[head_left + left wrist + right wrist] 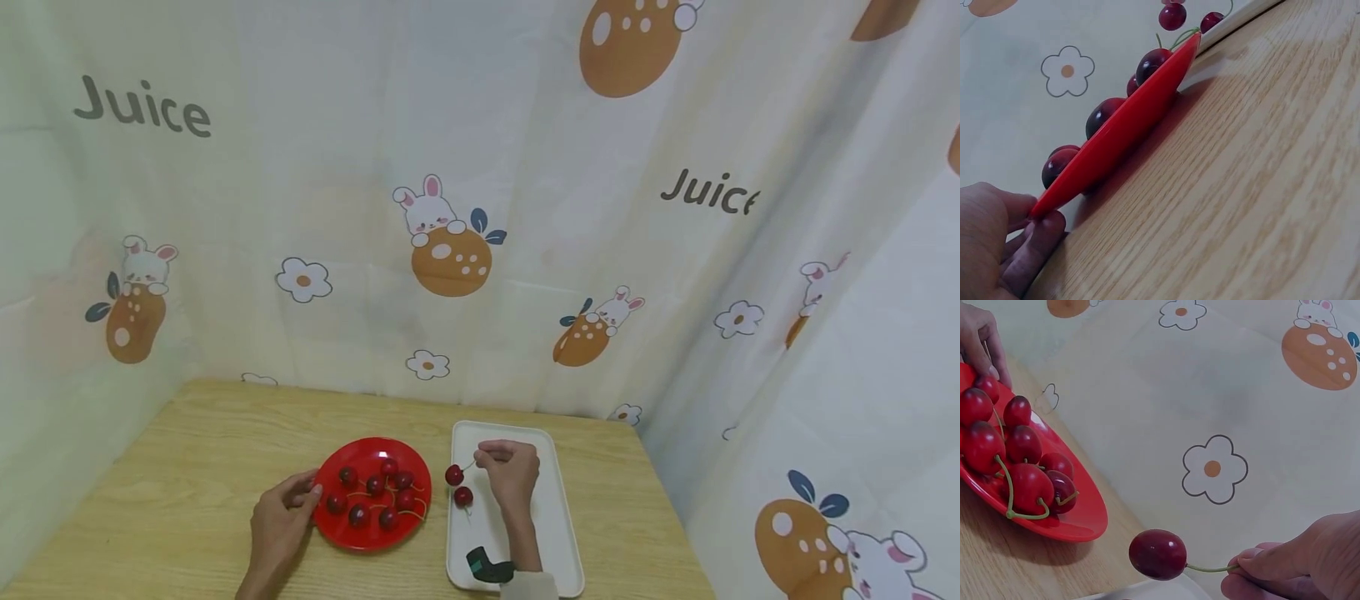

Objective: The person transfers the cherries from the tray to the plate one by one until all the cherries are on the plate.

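A red plate (362,540) full of several dark red cherries (359,516) rests on the table. My left hand (279,522) pinches the plate's left rim between thumb and fingers, as the left wrist view shows up close. In my right hand (512,475) the green stem of a single cherry (1158,554) is pinched between thumb and fingertips; that cherry hangs off to the left over the edge of the white tray (555,533). Just below it, a second cherry (463,497) with its stem lies on the tray near the left side.
The wooden table (225,450) carries the plate on the left and the tray on the right, with a narrow gap between them. A curtain (337,208) printed with rabbits and flowers hangs behind and beside the table. On the right wrist sits a black strap (489,567).
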The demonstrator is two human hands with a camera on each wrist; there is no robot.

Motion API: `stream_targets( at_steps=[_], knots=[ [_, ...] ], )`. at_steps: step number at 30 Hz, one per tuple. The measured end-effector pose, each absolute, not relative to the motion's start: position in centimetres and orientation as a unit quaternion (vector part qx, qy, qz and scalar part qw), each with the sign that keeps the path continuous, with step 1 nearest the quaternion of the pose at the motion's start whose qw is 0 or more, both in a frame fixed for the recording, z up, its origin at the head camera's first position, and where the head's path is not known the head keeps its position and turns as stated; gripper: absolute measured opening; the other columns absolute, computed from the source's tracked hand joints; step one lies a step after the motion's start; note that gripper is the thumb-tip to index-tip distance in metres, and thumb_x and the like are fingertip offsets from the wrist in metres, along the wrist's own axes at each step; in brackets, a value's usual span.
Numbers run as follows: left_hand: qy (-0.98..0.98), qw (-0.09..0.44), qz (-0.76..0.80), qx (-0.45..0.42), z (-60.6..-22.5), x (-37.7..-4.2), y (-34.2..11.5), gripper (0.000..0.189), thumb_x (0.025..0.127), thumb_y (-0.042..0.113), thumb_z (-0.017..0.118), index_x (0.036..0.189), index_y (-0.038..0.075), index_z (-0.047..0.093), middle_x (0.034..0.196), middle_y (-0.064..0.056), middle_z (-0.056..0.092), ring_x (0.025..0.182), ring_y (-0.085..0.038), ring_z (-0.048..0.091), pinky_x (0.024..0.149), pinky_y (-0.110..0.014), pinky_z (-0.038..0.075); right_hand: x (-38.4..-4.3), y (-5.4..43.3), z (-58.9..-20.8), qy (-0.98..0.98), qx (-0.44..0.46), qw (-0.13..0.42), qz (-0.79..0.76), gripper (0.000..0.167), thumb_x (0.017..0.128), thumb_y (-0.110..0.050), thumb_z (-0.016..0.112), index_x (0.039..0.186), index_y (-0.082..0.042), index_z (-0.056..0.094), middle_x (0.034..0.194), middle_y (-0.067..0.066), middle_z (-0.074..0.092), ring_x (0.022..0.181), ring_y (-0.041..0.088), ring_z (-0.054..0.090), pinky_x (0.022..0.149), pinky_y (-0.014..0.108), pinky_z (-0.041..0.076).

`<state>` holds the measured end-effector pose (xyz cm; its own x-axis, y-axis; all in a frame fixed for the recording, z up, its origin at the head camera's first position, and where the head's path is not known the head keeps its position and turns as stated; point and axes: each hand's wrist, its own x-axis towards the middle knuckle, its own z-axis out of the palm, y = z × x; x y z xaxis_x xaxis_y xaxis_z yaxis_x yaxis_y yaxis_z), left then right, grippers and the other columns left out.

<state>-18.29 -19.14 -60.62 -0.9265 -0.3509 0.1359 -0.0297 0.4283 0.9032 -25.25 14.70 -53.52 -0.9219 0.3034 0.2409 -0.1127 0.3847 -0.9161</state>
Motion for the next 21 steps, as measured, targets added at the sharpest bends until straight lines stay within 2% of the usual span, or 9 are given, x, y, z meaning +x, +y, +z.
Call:
stream_targets(
  at_steps=[9, 16, 21],
  knots=[
    [-0.839, 0.158, -0.507, 0.117, -60.6, -18.4, -19.2, 0.033, 0.103, 0.015, 0.075, 0.135, 0.007, 0.077, 0.119, -0.016, 0.082, 0.086, -0.004, 0.075, 0.085, -0.020, 0.051, -25.3, 13.8, -53.6, -0.804, -0.065, 0.182, 0.562, 0.005, 0.088, 0.003, 0.086, 0.090, -0.001, 0.085, 0.082, 0.014, 0.083, 0.071, 0.022, 0.081, 0.068, 0.020, 0.056],
    [-0.838, 0.157, -0.509, 0.115, -60.6, -18.3, -19.3, 0.034, 0.103, 0.015, 0.075, 0.136, 0.005, 0.076, 0.120, -0.017, 0.081, 0.086, -0.004, 0.075, 0.081, -0.017, 0.051, -25.5, 12.8, -53.6, -0.801, -0.064, 0.175, 0.568, 0.006, 0.088, 0.002, 0.087, 0.090, -0.003, 0.086, 0.082, 0.013, 0.083, 0.070, 0.022, 0.081, 0.070, 0.024, 0.061],
    [-0.829, 0.161, -0.524, 0.111, -60.7, -18.4, -19.2, 0.033, 0.103, 0.013, 0.075, 0.135, 0.004, 0.076, 0.119, -0.019, 0.081, 0.083, 0.000, 0.073, 0.075, -0.017, 0.054, -25.5, 12.1, -53.6, -0.797, -0.063, 0.173, 0.576, 0.005, 0.088, 0.004, 0.086, 0.090, -0.001, 0.085, 0.081, 0.013, 0.083, 0.069, 0.022, 0.081, 0.067, 0.022, 0.059]
  ],
)
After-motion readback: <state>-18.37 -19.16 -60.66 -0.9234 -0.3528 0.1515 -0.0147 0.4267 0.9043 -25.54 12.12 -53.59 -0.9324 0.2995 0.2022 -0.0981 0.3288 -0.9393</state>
